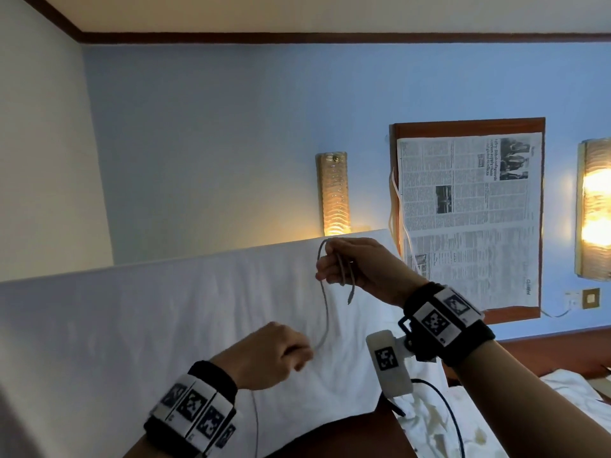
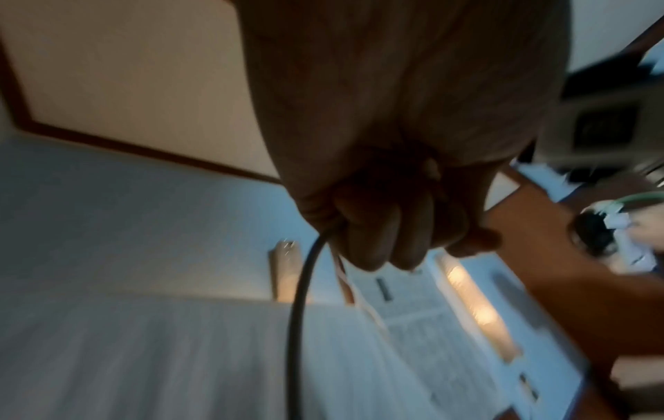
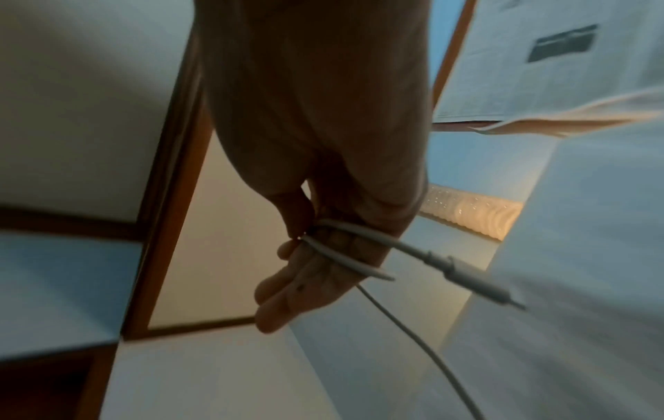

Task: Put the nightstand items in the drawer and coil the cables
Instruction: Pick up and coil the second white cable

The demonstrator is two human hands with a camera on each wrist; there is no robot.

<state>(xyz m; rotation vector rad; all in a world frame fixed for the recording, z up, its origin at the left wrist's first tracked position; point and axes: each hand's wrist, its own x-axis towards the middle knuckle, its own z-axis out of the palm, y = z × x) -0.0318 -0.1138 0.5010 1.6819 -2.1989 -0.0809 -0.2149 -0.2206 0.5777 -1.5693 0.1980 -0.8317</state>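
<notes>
A thin grey cable (image 1: 325, 312) runs between my two hands in front of the white bed. My right hand (image 1: 344, 266), the upper one, pinches a short loop of it between thumb and fingers, and the plug end (image 1: 350, 297) hangs free below. In the right wrist view the two cable strands (image 3: 345, 250) cross my fingers (image 3: 287, 292) and the plug (image 3: 478, 284) sticks out to the right. My left hand (image 1: 281, 352) is lower and to the left, fist curled round the cable (image 2: 302, 298), which trails down past my wrist.
A white sheet-covered bed (image 1: 165, 325) fills the lower left. A newspaper (image 1: 469, 219) lies on a brown wooden panel at right, with a white cable (image 1: 395, 206) along its left edge. Two lit wall lamps (image 1: 334, 193) (image 1: 595, 209) and a wall socket (image 1: 590, 297) show.
</notes>
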